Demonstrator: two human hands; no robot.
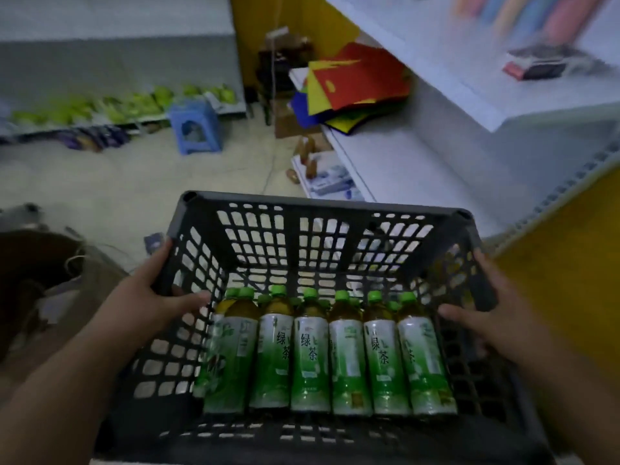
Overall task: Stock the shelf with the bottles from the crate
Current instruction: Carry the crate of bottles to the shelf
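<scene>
A dark grey plastic lattice crate [322, 209] fills the lower middle of the head view, held up off the floor. Inside stand several green tea bottles [310, 360] with green caps and green-and-white labels, in a row along the near side. My left hand [151, 297] grips the crate's left wall, thumb inside, fingers outside over the rim. My right hand [486, 307] grips the right wall the same way. The white shelf [419, 156] runs along the right, its lower boards mostly bare.
Coloured paper bags [355, 85] lie piled at the shelf's far end. A blue plastic stool [196, 125] stands on the floor ahead. Green packets [110, 107] line a low shelf on the left. Small bottles [308, 152] stand on the floor by the shelf foot.
</scene>
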